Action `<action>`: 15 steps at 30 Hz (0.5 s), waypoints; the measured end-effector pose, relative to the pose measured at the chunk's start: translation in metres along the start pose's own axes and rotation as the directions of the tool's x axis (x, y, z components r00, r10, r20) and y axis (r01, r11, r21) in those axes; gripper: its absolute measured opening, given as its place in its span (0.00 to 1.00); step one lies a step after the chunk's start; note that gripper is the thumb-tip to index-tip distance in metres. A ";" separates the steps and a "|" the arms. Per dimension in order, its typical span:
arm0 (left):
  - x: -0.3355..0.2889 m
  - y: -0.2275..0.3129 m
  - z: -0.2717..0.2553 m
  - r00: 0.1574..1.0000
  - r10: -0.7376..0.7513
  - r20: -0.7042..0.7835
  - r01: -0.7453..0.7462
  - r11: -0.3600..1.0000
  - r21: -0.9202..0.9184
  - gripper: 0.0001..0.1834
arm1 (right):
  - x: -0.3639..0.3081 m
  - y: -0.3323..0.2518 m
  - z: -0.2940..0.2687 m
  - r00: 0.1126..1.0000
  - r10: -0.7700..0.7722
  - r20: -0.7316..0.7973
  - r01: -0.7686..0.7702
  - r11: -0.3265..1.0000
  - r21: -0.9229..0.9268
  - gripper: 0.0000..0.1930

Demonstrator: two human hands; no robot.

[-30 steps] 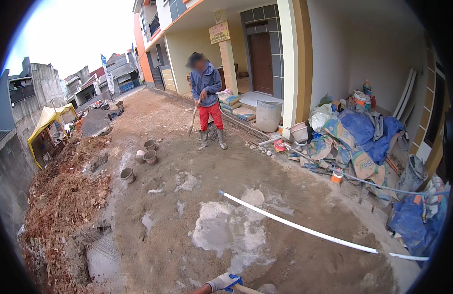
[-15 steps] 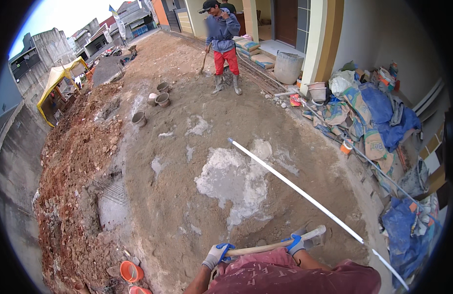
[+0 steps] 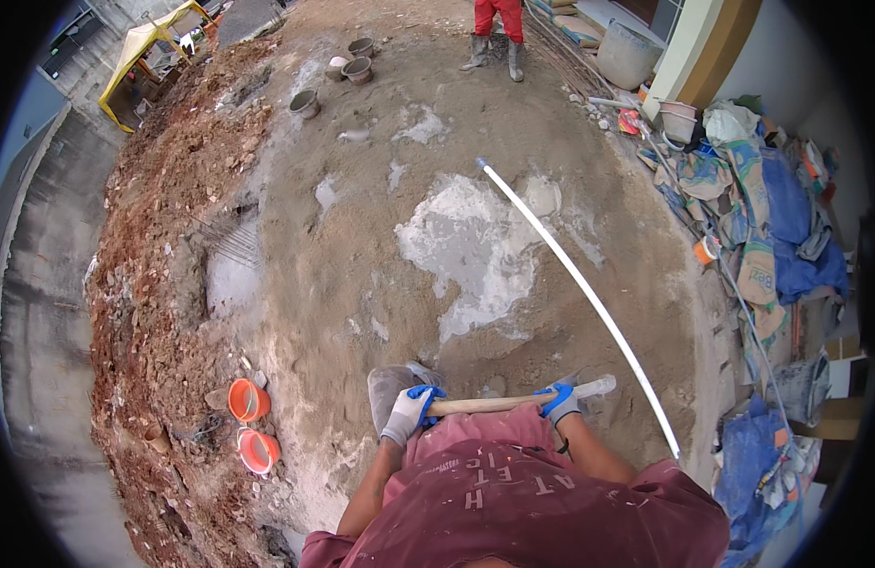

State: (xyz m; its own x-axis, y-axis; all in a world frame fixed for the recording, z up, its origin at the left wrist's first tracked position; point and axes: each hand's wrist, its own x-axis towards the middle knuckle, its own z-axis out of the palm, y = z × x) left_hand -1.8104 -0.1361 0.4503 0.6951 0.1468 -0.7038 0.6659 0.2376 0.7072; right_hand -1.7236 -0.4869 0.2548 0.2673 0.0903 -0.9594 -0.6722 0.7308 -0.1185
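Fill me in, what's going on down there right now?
The person's gloved left hand and right hand both grip a wooden handle, held crosswise in front of the body. A white pipe lies on the sandy ground ahead and to the right. Two orange buckets sit to the left. Farther ahead stands a co-worker in red trousers, seen only from the legs down.
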 end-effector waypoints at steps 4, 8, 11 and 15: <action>-0.016 0.006 -0.012 0.998 0.047 0.044 -0.052 0.991 0.119 0.12 | -0.004 0.015 0.012 0.998 0.063 -0.018 -0.062 0.997 0.053 0.11; -0.019 0.033 -0.014 0.984 0.125 0.130 -0.129 0.991 0.020 0.12 | -0.042 0.029 0.024 0.996 0.087 0.032 -0.088 0.995 0.041 0.11; 0.013 0.055 -0.003 0.955 0.223 0.194 -0.253 0.956 0.150 0.12 | -0.020 0.024 -0.001 1.000 0.001 -0.031 0.004 0.985 0.175 0.12; 0.048 0.082 -0.008 0.920 0.130 0.370 -0.230 0.943 0.240 0.13 | -0.036 0.028 -0.006 0.990 -0.126 0.057 0.106 0.956 0.275 0.11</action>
State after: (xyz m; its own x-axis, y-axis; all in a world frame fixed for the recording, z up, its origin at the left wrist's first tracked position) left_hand -1.7246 -0.1017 0.4739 0.8262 -0.1892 -0.5306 0.5334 -0.0404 0.8449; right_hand -1.7562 -0.4735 0.2841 0.3892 0.0360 -0.9205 -0.4239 0.8942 -0.1442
